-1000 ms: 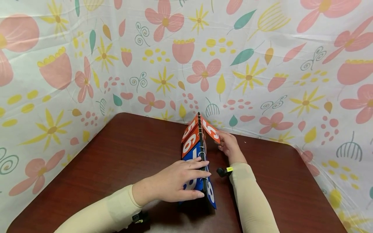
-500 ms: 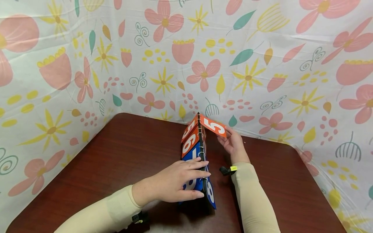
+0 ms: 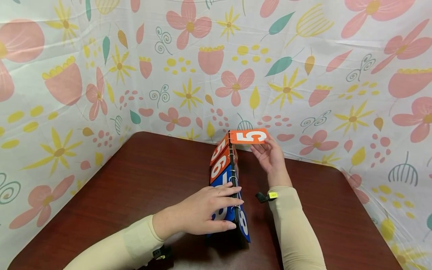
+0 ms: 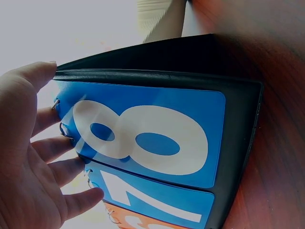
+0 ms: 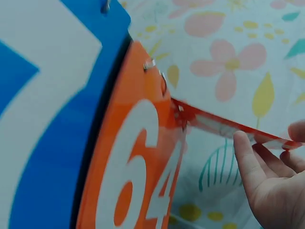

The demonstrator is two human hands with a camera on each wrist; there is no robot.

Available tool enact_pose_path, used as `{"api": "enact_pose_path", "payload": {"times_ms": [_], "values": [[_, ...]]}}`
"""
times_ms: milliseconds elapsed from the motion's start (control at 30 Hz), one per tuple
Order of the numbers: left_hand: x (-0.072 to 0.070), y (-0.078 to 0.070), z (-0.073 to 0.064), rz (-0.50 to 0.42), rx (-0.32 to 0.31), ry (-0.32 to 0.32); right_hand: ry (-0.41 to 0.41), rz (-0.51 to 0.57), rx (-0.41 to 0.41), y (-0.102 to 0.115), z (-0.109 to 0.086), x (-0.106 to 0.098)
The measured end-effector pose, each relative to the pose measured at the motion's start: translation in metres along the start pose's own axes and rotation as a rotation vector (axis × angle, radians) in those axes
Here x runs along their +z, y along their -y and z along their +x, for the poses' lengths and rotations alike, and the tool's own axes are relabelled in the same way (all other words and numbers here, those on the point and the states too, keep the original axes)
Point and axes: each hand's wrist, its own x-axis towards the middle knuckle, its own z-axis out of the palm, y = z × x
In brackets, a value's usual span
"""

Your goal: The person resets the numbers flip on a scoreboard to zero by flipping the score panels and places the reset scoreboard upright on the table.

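Observation:
A black tabletop flip scoreboard stands like a tent on the table, with blue and orange number cards hung on rings along its ridge. My left hand rests across the near part of the ridge, its fingers extended and spread over the rings. Below that hand, the left wrist view shows a blue card with a white 8. At the far end, my right hand pinches the outer edge of an orange card with a white 5, held out roughly level. Under the raised card, an orange 4 shows beside a 6.
The dark reddish-brown table extends to both sides of the scoreboard. A flower-printed white cloth hangs close behind the table's far edge and along the left. Each wrist carries a small black camera.
The right hand has swung the orange 5 card up and outward, from slanting down along the right face to about level. The left hand and the scoreboard have stayed in place.

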Motion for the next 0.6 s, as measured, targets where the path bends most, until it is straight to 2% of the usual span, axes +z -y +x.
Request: {"api": "enact_pose_path", "payload": {"times_ms": [400,600], "values": [[0.001,0.001,-0.001,-0.029,-0.003,0.000,0.088,-0.224,-0.092,-0.012,-0.007,0.033],[0.002,0.001,0.001,-0.013,0.020,-0.014,0.141,-0.330,-0.124,-0.020,-0.006,0.042]]}}
